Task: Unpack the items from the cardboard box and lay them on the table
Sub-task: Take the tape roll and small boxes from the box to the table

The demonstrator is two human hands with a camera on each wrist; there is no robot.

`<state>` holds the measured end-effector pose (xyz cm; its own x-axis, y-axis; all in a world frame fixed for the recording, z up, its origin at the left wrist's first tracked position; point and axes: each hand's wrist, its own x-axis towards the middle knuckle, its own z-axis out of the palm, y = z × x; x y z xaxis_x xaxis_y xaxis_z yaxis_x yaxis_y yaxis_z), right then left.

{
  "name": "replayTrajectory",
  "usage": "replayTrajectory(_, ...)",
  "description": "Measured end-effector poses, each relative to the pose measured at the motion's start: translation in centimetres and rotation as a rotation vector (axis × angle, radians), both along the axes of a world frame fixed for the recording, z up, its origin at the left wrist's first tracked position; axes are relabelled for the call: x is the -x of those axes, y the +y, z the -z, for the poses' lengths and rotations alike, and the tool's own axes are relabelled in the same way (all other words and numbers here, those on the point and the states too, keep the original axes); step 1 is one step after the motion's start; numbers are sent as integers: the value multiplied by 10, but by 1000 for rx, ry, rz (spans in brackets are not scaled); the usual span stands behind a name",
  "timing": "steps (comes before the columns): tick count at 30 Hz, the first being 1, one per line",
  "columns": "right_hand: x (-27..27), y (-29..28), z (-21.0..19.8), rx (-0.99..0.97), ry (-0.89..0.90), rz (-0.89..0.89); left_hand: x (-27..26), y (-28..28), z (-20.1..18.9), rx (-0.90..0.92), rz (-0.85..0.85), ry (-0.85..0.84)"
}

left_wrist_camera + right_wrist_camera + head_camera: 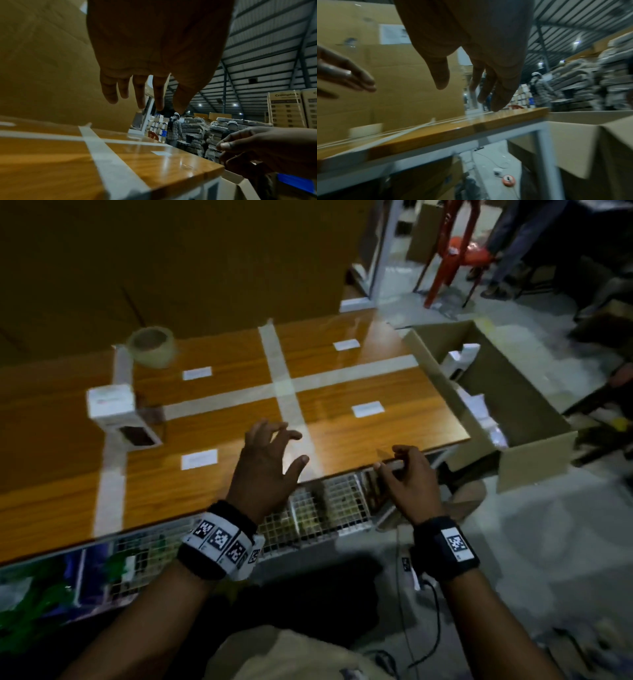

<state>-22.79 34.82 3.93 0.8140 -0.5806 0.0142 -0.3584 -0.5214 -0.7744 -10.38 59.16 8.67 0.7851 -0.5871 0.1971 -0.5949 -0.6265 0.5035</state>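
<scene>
The open cardboard box [534, 460] stands on the floor against the table's right end; white cartons [459, 361] and pale packets [479, 412] lie inside it. One white carton [113, 405] stands on the wooden table [51, 440] at its left. My left hand [291, 446] hovers over the table's front middle with fingers spread and nothing in it; the left wrist view shows these fingers [142, 100] hanging free. My right hand [394, 462] is at the table's front edge, left of the box, fingers loosely curled. In the right wrist view it [471, 92] holds nothing.
White tape strips [284, 392] divide the table into cells with paper labels [366, 409]. A tape roll [150, 345] sits at the back left. Big cardboard sheets [171, 251] stand behind the table. A wire-mesh shelf [325, 505] runs under the front edge. A red chair [455, 258] stands beyond.
</scene>
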Motion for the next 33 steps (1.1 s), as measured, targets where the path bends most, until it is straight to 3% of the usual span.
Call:
replayTrajectory(7,49,-120,10,-65,-54,177,17,-134,34,-74,106,132)
replayTrajectory(13,39,-233,23,-74,-40,255,-16,-254,48,-31,164,122)
replayTrajectory(18,24,-326,6,-154,9,294,-34,-357,47,59,202,129)
replayTrajectory(26,-37,-451,24,-356,68,284,-53,-463,40,-25,179,169)
replayTrajectory(33,-123,-539,72,-431,213,68,-51,-538,61,11,40,212)
